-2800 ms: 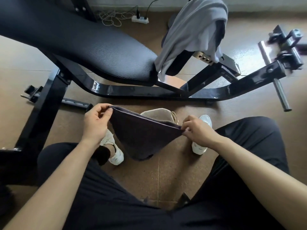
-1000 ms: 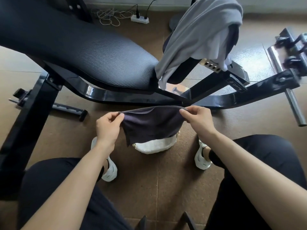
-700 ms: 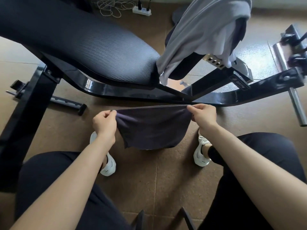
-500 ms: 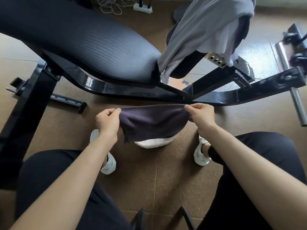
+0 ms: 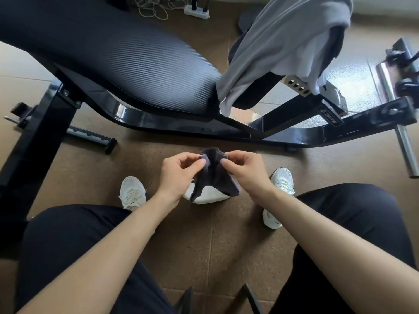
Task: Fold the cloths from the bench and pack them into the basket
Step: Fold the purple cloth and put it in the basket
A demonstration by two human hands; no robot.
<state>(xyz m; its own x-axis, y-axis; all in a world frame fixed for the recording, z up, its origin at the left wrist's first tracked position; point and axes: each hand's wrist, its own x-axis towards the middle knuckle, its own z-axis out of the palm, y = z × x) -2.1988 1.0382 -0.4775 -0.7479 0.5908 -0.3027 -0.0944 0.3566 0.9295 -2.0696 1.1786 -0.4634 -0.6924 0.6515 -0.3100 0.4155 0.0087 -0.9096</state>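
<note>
Both hands pinch the dark cloth [image 5: 213, 175] by its top corners, left hand [image 5: 178, 176] and right hand [image 5: 246, 174] nearly touching, fingers shut on fabric. Cloth hangs doubled, long axis vertical, directly over the white basket [image 5: 209, 196] on the floor. Grey cloth [image 5: 283, 41] waits on the counter [image 5: 127, 57].

One head-worn wide-angle view looks steeply down, close over knees and floor [image 5: 210, 250].
</note>
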